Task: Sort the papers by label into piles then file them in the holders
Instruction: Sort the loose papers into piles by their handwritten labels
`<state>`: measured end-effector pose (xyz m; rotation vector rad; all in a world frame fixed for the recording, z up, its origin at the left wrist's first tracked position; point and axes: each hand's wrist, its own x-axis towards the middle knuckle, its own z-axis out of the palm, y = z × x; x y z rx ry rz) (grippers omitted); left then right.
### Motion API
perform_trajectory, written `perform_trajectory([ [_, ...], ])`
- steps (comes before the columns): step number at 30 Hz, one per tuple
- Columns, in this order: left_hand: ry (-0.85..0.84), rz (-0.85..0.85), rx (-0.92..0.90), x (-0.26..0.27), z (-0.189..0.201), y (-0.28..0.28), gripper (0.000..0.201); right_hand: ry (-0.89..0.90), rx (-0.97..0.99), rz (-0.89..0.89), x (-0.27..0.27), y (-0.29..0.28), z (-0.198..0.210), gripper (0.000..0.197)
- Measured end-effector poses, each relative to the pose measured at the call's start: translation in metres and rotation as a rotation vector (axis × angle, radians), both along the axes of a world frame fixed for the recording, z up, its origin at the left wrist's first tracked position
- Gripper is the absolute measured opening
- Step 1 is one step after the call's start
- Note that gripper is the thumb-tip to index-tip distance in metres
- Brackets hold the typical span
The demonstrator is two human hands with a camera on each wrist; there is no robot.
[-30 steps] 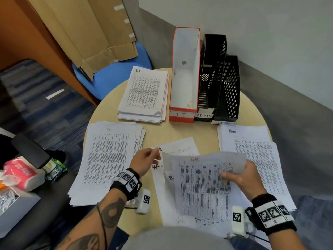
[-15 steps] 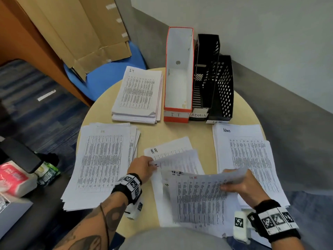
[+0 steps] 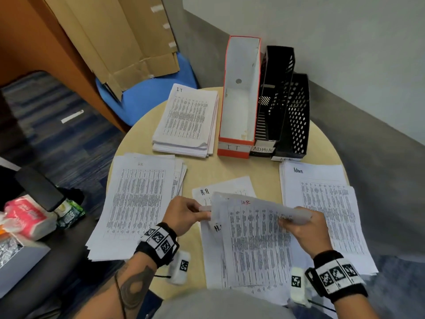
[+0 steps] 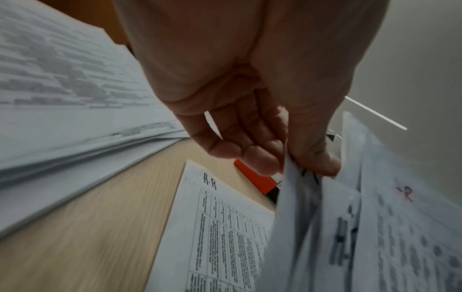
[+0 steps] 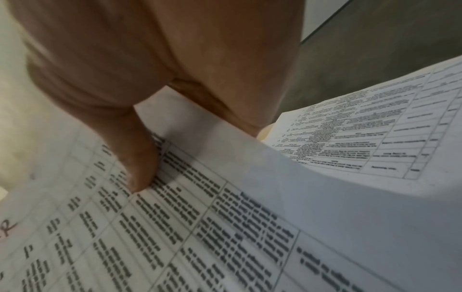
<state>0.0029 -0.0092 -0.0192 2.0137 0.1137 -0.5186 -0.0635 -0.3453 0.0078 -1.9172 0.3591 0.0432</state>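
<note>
Both hands' grip unchanged, HR sheet (image 3: 255, 238) lifted higher — flatter, closer.

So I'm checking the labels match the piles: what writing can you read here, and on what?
"IT": orange holder.
"ADMIN": middle black holder.
Right black holder: label mostly hidden, unreadable.
"IT": far pile.
"HR": left pile.
"Admin": right pile.
"H-R": flat sheet.
"HR", red: held sheet.
Printed tables and pink packet: too blurred.
</note>
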Motion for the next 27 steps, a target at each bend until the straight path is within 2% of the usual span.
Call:
perform_trajectory([
  [4, 0.119, -0.042, -0.182, -0.005, -0.001, -0.006, 0.019, 0.030, 0.050, -0.167, -0.004, 0.000, -0.004, 0.032],
  [7, 0.162, -0.083, -0.195, -0.012, -0.004, -0.015, 0.032, 0.051, 0.092, -0.235, -0.009, 0.000, -0.006, 0.042],
  [13, 0.124, 0.088, -0.191, -0.012, -0.004, -0.025, 0.045, 0.078, 0.139, -0.239, -0.016, -0.005, -0.011, 0.027],
  [17, 0.114, 0.194, -0.228, -0.009, -0.003, -0.021, 0.055, 0.037, 0.151, -0.259, -0.019, -0.007, -0.011, 0.028],
  [22, 0.114, 0.312, -0.281, -0.007, -0.015, -0.006, 0.038, 0.034, 0.200, -0.194, -0.026, -0.026, -0.013, 0.028],
  [23, 0.114, 0.320, -0.288, -0.007, -0.018, -0.003, 0.036, 0.036, 0.226, -0.154, -0.029, -0.033, -0.015, 0.035],
  [25, 0.103, 0.313, -0.295, -0.007, -0.019, 0.001, 0.030, 0.050, 0.248, -0.067, -0.033, -0.044, -0.017, 0.067],
  [26, 0.098, 0.302, -0.297, -0.007, -0.018, 0.002, 0.029, 0.063, 0.254, -0.042, -0.034, -0.048, -0.015, 0.075],
  [27, 0.097, 0.289, -0.305, -0.007, -0.016, 0.001, 0.030, 0.070, 0.272, -0.026, -0.034, -0.049, -0.014, 0.073],
])
